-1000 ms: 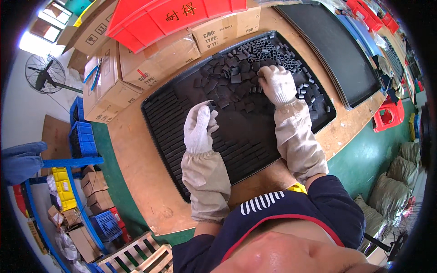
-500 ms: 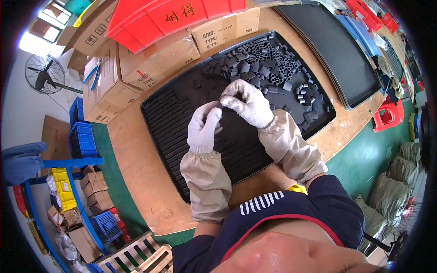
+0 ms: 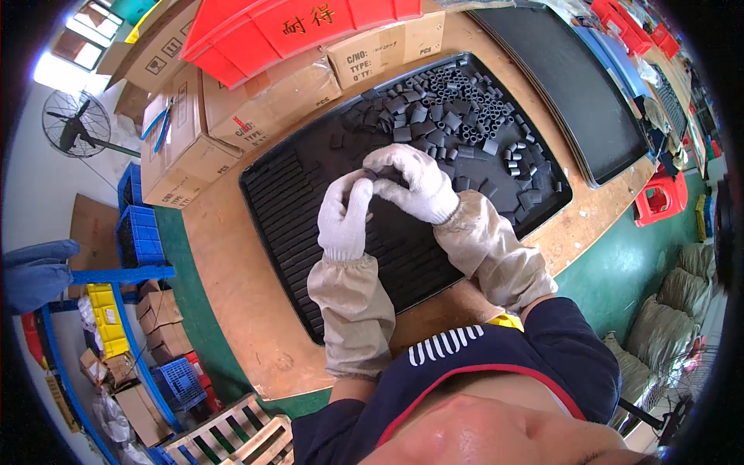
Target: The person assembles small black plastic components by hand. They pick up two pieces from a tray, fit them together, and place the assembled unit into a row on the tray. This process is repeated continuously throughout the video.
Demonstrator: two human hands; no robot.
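Both my hands wear white knit gloves with beige sleeve covers. They meet over the black tray [image 3: 535, 229]. Thumb and fingers of my left hand [image 3: 345, 217] are pinched on a small black piece [image 3: 370, 175]. My right hand [image 3: 418, 184], fingers bent, grips the same piece from the other side; the gloves hide most of its shape. Below and left of my hands, flat black strips [image 3: 283, 194] lie in close rows in the tray. Beyond my right hand, loose black tube pieces [image 3: 465, 97] and flat pieces are heaped at the tray's far side.
Cardboard boxes [image 3: 271, 101] line the table's far edge, with a red bin [image 3: 256, 39] on top. Pliers with blue handles [image 3: 160, 128] lie on one box. More black trays [image 3: 570, 89] are stacked at the right. A red stool [image 3: 663, 200] stands on the floor beyond.
My right hand has come slightly nearer and to the left, closer against my left hand. The left hand has barely shifted. Both stay together at the small black piece.
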